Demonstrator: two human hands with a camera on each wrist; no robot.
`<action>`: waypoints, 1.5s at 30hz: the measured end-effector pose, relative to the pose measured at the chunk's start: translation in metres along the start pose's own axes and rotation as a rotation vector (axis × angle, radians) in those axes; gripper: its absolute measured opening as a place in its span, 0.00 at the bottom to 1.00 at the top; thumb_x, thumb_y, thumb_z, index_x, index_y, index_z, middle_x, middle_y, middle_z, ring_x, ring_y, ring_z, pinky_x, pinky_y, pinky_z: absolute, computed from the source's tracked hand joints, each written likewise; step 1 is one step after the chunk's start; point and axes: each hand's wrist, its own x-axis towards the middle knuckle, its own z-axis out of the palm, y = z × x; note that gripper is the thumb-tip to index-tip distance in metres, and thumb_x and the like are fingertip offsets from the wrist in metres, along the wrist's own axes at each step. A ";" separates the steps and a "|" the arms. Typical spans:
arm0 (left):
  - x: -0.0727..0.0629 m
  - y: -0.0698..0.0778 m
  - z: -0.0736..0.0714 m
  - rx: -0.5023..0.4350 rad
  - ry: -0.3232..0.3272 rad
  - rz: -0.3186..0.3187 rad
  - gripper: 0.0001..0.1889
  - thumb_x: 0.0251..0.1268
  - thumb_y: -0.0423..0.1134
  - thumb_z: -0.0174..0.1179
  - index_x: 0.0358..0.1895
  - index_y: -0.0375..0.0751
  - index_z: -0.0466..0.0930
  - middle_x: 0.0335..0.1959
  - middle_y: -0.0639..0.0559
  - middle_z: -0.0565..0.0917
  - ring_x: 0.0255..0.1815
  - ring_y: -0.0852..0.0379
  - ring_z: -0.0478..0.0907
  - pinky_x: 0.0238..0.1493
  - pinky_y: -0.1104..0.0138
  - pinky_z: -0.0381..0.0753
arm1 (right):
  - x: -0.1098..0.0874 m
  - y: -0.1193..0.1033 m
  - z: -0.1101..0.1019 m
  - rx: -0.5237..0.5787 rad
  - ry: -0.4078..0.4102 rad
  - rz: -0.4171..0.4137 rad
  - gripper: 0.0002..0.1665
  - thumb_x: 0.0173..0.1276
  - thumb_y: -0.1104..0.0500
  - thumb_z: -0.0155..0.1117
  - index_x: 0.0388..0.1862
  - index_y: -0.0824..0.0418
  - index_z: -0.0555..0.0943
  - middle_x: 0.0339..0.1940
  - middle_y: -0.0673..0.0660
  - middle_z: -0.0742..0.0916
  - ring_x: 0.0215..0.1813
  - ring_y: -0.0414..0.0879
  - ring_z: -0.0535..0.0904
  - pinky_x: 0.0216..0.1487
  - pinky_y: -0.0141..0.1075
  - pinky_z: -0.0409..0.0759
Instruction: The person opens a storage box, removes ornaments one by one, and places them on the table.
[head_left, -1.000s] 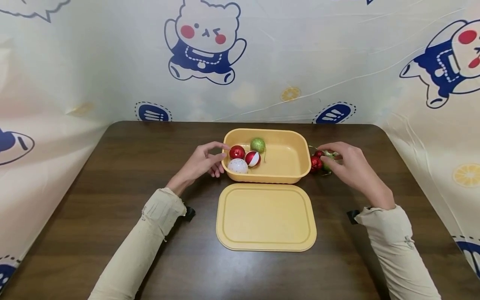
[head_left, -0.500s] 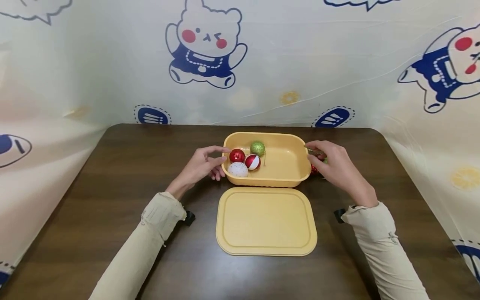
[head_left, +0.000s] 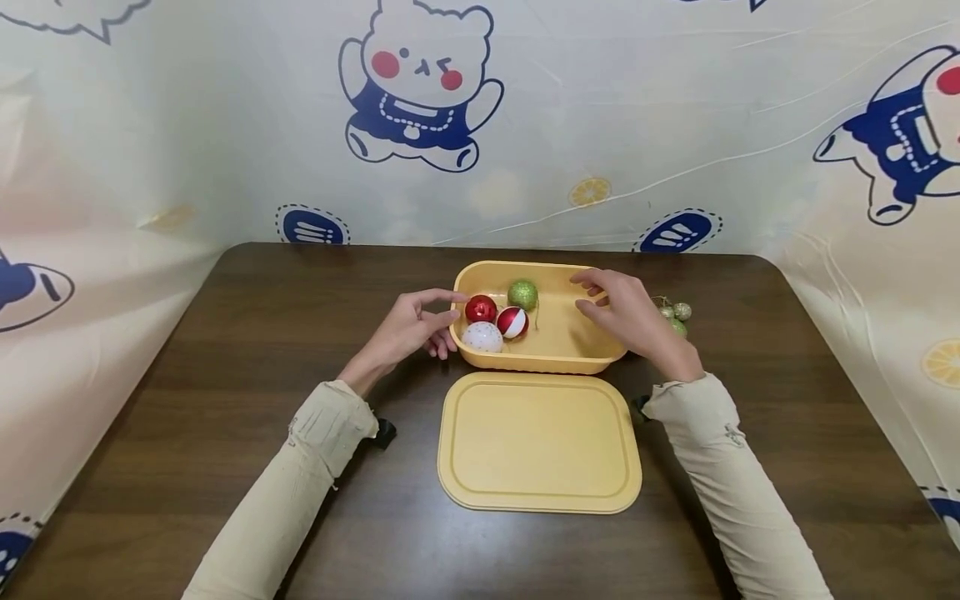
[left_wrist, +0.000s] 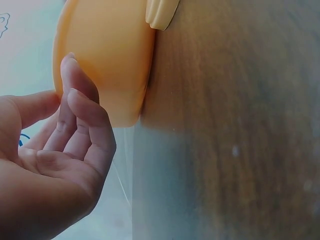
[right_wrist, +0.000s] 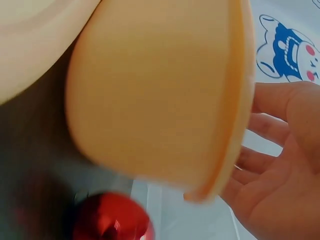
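Note:
A yellow plastic tub [head_left: 540, 365] holds a shiny red bauble [head_left: 481, 308], a red-and-white bauble [head_left: 513, 322], a speckled white bauble [head_left: 482, 337] and a glittery green bauble [head_left: 522, 294], all toward its left. My left hand [head_left: 408, 332] touches the tub's left rim with thumb and index finger; other fingers hang loosely outside the wall. Over the tub's right half is my right hand [head_left: 626, 315], its thumb and index finger apart, with nothing visible between them. In the right wrist view, the tub wall partly hides its fingers.
A flat yellow lid [head_left: 540, 442] lies in front of the tub on the dark wooden table [head_left: 360, 533]. Small gold-green balls [head_left: 682, 312] and a green bauble [head_left: 678, 328] show right of the tub. The right wrist view also has a red bauble [right_wrist: 112, 220] there.
My right hand has moved left from the ornaments beside the tub, past the right rim, to above the tub's inside. The left hand keeps its place at the left rim.

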 end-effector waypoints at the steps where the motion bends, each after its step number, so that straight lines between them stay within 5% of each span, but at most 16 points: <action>1: 0.000 0.000 0.000 -0.001 0.002 -0.001 0.18 0.74 0.40 0.58 0.63 0.41 0.78 0.23 0.37 0.84 0.18 0.50 0.80 0.21 0.64 0.80 | 0.003 -0.002 0.002 0.001 -0.010 -0.005 0.21 0.70 0.66 0.63 0.60 0.69 0.78 0.52 0.68 0.83 0.52 0.61 0.80 0.52 0.53 0.81; 14: -0.002 -0.003 0.002 -0.003 0.004 -0.020 0.18 0.74 0.37 0.58 0.63 0.41 0.78 0.25 0.34 0.84 0.18 0.48 0.80 0.22 0.63 0.81 | 0.029 -0.021 0.033 -0.040 -0.072 -0.049 0.24 0.69 0.65 0.63 0.64 0.67 0.76 0.61 0.66 0.81 0.57 0.63 0.79 0.57 0.52 0.78; 24: 0.000 0.001 0.002 0.004 0.007 0.011 0.18 0.74 0.38 0.59 0.63 0.40 0.78 0.23 0.38 0.84 0.18 0.49 0.80 0.22 0.62 0.81 | 0.033 -0.007 0.061 -0.048 -0.119 -0.057 0.34 0.71 0.68 0.54 0.76 0.57 0.66 0.73 0.63 0.71 0.75 0.60 0.62 0.74 0.55 0.60; 29: -0.002 0.002 0.001 -0.013 0.006 0.013 0.17 0.74 0.38 0.58 0.63 0.40 0.78 0.22 0.37 0.84 0.17 0.51 0.80 0.21 0.62 0.81 | 0.032 -0.007 0.062 -0.045 -0.146 -0.064 0.36 0.69 0.70 0.55 0.76 0.55 0.65 0.72 0.64 0.72 0.74 0.61 0.63 0.72 0.56 0.62; 38: 0.000 0.000 0.000 -0.004 -0.001 0.010 0.18 0.74 0.38 0.58 0.63 0.41 0.78 0.24 0.37 0.84 0.18 0.49 0.80 0.22 0.62 0.81 | 0.030 -0.007 0.064 -0.006 -0.115 -0.058 0.22 0.71 0.65 0.63 0.62 0.58 0.74 0.60 0.61 0.79 0.65 0.58 0.71 0.67 0.53 0.68; 45: 0.001 -0.001 -0.001 -0.001 -0.002 0.011 0.18 0.74 0.39 0.58 0.63 0.40 0.78 0.24 0.36 0.84 0.18 0.49 0.80 0.21 0.63 0.81 | 0.030 -0.008 0.065 0.017 -0.109 -0.069 0.19 0.71 0.64 0.64 0.59 0.58 0.75 0.58 0.59 0.81 0.63 0.56 0.73 0.65 0.51 0.71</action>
